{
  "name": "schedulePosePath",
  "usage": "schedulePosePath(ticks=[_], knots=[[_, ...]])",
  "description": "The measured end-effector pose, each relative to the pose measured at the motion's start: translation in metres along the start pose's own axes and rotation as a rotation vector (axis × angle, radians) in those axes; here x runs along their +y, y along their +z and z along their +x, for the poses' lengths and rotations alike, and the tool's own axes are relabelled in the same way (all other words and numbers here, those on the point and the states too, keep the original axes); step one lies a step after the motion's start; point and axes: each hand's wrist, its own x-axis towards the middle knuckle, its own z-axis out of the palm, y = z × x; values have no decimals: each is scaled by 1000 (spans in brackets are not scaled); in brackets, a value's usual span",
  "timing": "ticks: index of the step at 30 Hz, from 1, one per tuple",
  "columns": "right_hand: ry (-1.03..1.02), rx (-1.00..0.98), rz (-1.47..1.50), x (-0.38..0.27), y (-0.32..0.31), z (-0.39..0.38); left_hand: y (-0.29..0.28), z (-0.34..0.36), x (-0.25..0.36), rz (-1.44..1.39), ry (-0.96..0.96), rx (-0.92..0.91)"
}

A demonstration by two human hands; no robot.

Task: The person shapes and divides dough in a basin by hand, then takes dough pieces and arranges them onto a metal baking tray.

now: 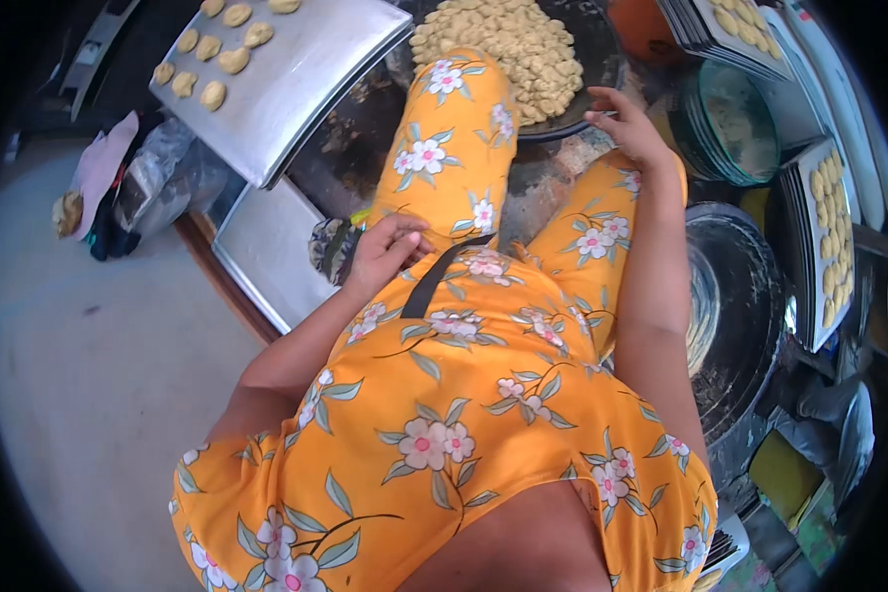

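Observation:
My left hand point(390, 252) rests on my lap, on orange flowered clothing point(444, 395) beside a black strap point(434, 286), its fingers loosely bent and apart, holding nothing visible. My right hand point(622, 128) is raised over my right knee, fingers apart and empty, near the rim of a dark round pan. In that pan, a large heap of small beige dough pieces point(533, 69) lies just beyond my knees. At upper left, a metal tray point(316, 69) carries several rounded dough pieces point(232, 61).
Another tray point(257, 257) sits low at left beside pale floor point(99, 365) and plastic bags point(163, 168). At right are nested green tubs point(725, 123), a black basin point(740, 335), stacked trays of shaped dough point(829, 237) and a higher tray stack point(735, 25). An orange container point(636, 30) stands behind.

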Motion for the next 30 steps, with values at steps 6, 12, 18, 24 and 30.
schedulePosePath(ticks=[6,12,18,24,30], knots=[[72,-31,51,-16,8,-1,-5,-3,6,50,-7,-12],[-62,-48,-717,-28,29,-5,-7,4,4,72,38,-13],[3,-174,-859,-38,51,-1,-3,1,6,54,12,17],[18,-232,-887,-40,53,-2,-5,4,3,69,21,3],[5,-209,-915,-50,55,-6,-4,2,7,78,4,34]])
